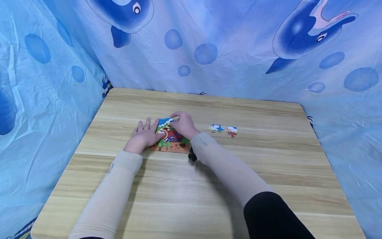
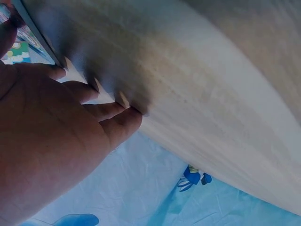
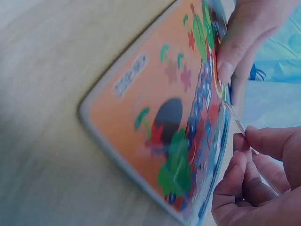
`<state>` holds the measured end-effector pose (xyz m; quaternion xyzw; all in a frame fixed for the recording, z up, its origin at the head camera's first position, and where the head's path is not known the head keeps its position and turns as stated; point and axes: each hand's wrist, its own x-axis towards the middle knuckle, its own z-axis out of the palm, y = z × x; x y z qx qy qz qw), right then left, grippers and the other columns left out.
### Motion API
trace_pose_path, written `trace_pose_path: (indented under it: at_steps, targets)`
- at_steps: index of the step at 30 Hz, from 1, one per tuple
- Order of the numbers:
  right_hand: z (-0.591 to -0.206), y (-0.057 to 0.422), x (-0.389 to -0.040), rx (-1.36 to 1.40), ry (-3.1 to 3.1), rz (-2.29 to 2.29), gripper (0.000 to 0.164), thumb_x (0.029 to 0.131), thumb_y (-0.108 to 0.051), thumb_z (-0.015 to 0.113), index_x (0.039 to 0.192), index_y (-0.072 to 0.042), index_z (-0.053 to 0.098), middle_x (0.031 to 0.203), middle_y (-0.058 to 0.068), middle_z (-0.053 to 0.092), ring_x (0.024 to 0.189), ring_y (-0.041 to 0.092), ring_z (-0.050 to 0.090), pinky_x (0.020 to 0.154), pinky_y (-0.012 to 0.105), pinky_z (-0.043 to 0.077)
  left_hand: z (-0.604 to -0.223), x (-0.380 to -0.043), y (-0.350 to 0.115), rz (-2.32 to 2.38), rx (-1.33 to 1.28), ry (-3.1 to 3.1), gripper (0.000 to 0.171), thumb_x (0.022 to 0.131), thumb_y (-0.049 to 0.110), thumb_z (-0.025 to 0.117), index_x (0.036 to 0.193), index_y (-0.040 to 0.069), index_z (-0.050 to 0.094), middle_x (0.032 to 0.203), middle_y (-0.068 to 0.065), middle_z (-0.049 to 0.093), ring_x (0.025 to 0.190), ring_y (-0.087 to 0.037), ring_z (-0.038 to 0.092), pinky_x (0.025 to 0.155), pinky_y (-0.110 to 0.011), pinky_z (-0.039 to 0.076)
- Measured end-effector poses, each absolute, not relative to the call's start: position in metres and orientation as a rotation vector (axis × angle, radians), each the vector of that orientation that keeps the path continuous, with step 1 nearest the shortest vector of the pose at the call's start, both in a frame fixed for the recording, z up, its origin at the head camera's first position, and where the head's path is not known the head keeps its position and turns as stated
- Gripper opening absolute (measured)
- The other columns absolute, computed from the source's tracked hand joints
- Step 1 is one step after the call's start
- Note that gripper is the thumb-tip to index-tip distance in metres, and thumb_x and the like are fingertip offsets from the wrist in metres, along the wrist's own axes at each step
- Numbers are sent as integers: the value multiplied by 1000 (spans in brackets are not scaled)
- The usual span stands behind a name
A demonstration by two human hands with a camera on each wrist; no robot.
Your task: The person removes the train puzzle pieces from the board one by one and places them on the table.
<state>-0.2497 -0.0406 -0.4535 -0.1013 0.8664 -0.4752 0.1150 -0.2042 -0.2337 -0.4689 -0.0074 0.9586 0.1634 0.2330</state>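
A colourful jigsaw puzzle [image 1: 173,146] lies flat on the table, with an orange lower part, green plants and a blue top edge. My left hand [image 1: 144,135] rests at its left side, fingers spread and thumb lying over the picture. In the left wrist view the fingertips [image 2: 134,113] touch the tabletop. Over the puzzle's upper right, my right hand [image 1: 183,125] pinches a thin puzzle piece [image 3: 236,121] between thumb and fingers. The right wrist view shows this piece tilted, its lower edge right at the puzzle's surface. The right hand covers part of the puzzle.
Two loose puzzle pieces, one blue and white [image 1: 216,128] and one with red [image 1: 232,131], lie to the right of the puzzle. The wooden table [image 1: 268,142] has rounded corners. A blue curtain with whales [image 1: 191,39] hangs behind and beside it.
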Motion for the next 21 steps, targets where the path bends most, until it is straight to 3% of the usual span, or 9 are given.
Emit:
trace_pose_path:
  at_steps: [8, 15, 21]
  targets:
    - [-449, -10, -255, -286, 2504, -1427, 28, 97, -18, 73, 124, -14, 70, 99, 1, 72, 88, 13, 69, 77, 32, 57, -453, -195, -226, 469, -35, 2651, 88, 101, 68, 33, 165, 21, -5, 166, -19, -17, 146, -50, -19, 116, -64, -5]
    - [-448, 21, -256, -242, 2442, -1505, 29, 98, -18, 71, 127, -12, 67, 97, 3, 72, 87, 27, 70, 67, 37, 57, -475, -206, -236, 472, -24, 2655, 97, 93, 81, 27, 162, 27, -12, 165, -15, -24, 144, -48, -27, 113, -66, -9]
    - [-450, 45, -258, -165, 2447, -1474, 31, 96, -21, 73, 126, -17, 68, 96, 2, 72, 84, 29, 69, 65, 37, 57, -478, -206, -236, 491, -19, 2659, 95, 95, 78, 31, 163, 28, -11, 166, -14, -23, 144, -48, -26, 113, -66, -9]
